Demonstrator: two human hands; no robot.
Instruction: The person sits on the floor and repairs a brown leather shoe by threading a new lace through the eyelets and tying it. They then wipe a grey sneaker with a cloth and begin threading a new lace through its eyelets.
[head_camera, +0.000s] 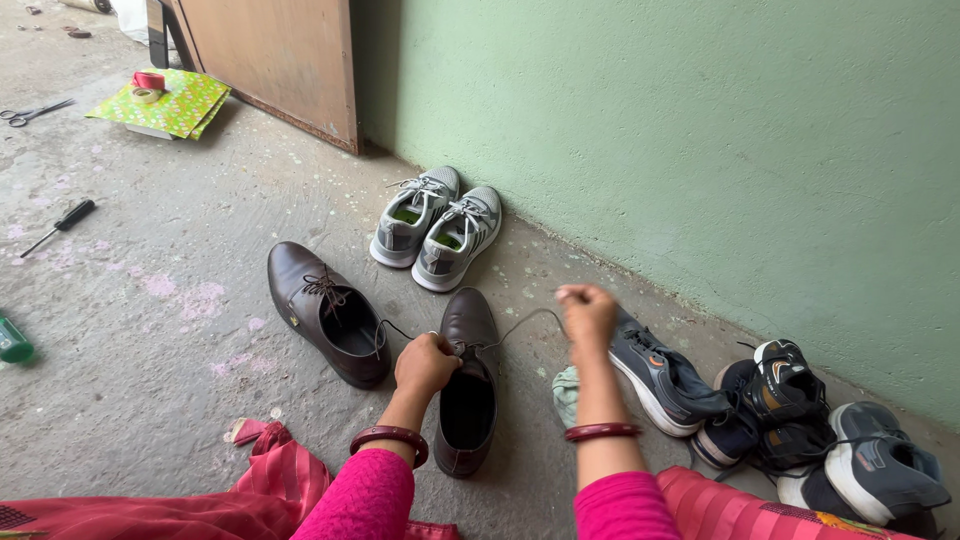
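Observation:
A brown leather shoe lies on the concrete floor in front of me, toe pointing away. My left hand is closed at its lace holes, pinching one end of the lace. My right hand is raised to the right and pulls the other end of the thin lace taut. The matching brown shoe lies to the left, its lace tied. Both wrists wear dark red bangles, and the sleeves are pink.
A pair of grey sneakers stands by the green wall. Several dark sneakers lie at the right. A screwdriver, scissors, green wrapped packet with tape rolls and a wooden board are further left.

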